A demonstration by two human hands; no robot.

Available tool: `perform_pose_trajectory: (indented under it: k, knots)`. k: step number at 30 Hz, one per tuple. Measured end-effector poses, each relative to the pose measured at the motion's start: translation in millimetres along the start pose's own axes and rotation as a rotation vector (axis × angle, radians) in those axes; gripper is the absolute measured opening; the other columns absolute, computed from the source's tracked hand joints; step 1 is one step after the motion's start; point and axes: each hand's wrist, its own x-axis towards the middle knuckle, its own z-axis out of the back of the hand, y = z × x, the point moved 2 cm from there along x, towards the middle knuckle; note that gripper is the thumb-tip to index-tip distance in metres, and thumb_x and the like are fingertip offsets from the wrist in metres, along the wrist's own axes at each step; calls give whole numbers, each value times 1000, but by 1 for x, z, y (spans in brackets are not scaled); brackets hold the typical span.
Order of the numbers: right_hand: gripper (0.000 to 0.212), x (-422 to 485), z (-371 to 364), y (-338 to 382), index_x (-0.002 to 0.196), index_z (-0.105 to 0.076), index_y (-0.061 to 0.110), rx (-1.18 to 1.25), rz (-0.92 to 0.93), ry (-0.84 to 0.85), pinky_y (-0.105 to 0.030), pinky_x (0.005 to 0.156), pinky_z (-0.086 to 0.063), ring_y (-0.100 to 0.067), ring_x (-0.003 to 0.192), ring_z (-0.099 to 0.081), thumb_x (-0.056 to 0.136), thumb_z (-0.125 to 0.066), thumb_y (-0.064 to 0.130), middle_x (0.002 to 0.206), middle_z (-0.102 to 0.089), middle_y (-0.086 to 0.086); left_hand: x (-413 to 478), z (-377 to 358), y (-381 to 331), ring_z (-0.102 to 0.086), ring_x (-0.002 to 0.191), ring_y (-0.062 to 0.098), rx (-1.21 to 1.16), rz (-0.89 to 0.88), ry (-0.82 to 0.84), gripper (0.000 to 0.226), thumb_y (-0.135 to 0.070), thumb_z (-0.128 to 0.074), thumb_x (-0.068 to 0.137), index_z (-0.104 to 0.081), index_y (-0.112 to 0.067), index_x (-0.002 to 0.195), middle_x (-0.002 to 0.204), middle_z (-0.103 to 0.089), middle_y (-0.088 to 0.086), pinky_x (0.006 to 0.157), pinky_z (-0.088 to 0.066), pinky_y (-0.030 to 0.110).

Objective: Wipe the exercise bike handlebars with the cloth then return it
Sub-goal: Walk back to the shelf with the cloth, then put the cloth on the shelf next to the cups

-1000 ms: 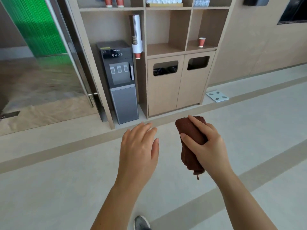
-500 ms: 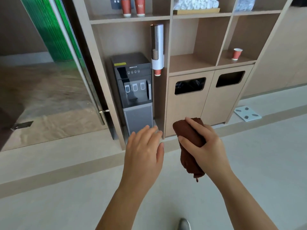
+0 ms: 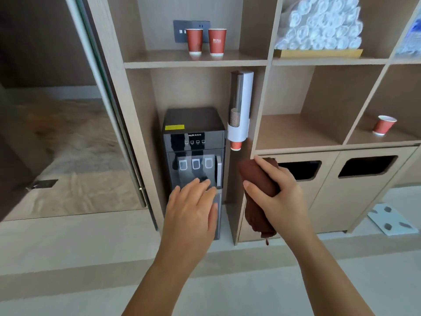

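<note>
My right hand (image 3: pixel 276 195) grips a bunched dark brown cloth (image 3: pixel 257 179), whose lower end hangs below my palm in front of the cabinet's left bin door. My left hand (image 3: pixel 193 208) is held out flat beside it, fingers apart and holding nothing, in front of the black water dispenser (image 3: pixel 193 142). No exercise bike or handlebars appear in the head view.
A wooden shelf unit (image 3: pixel 262 62) fills the view. It holds two red paper cups (image 3: pixel 206 42), a tray of rolled white towels (image 3: pixel 319 26), a cup dispenser (image 3: pixel 240 110), one small red cup (image 3: pixel 383 124) and two bin openings (image 3: pixel 366 166). A glass door (image 3: pixel 63 133) stands at the left, a white scale (image 3: pixel 390 221) on the floor at the right.
I have come closer to the shelf unit, which now fills the view and shows higher shelves. Both hands keep their pose, the cloth still gripped in the right.
</note>
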Motion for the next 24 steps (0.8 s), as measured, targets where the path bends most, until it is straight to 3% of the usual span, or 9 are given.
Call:
perform_pose_trajectory:
  k: [4, 7, 9, 16, 21, 24]
  knots:
    - [52, 60, -33, -7, 122, -52, 44, 25, 27, 46, 4, 72, -37, 5, 96, -52, 77, -70, 26, 116, -53, 5, 52, -16, 32, -60, 108, 31, 46, 25, -17, 25, -10, -67, 79, -67, -6, 104, 111, -67, 12, 93, -43, 56]
    - [53, 100, -64, -15, 126, -51, 39, -16, 47, 73, 7, 73, -34, -7, 100, -53, 77, -70, 27, 120, -53, 4, 89, -28, 63, -59, 110, 31, 55, 28, -28, 26, -9, -67, 79, -67, -6, 105, 112, -66, 12, 94, -43, 55]
    - [55, 127, -85, -18, 128, -50, 38, -32, 61, 86, 2, 73, -40, -11, 103, -53, 78, -69, 29, 123, -52, 3, 114, -36, 86, -58, 110, 30, 57, 23, -42, 27, -8, -68, 78, -67, -6, 105, 112, -66, 12, 93, -44, 55]
    - [54, 232, -150, 7, 126, -46, 45, -14, 120, 6, 6, 67, -36, 12, 90, -49, 79, -68, 31, 113, -48, 10, 214, -43, 171, -59, 110, 30, 52, -62, -141, 24, -7, -66, 79, -68, -6, 103, 112, -66, 11, 97, -36, 51]
    - [54, 289, -182, 23, 128, -43, 46, -52, 160, -47, 1, 67, -42, 3, 91, -49, 80, -66, 35, 118, -48, 9, 276, -45, 218, -57, 111, 31, 56, -114, -169, 26, -8, -67, 79, -67, -5, 105, 114, -65, 13, 98, -36, 52]
    - [53, 313, -187, 33, 124, -45, 48, -20, 188, -84, 3, 76, -40, 5, 96, -51, 78, -67, 33, 117, -51, 8, 301, -48, 230, -56, 114, 30, 42, -128, -180, 26, -9, -64, 81, -66, -6, 106, 116, -64, 12, 100, -32, 49]
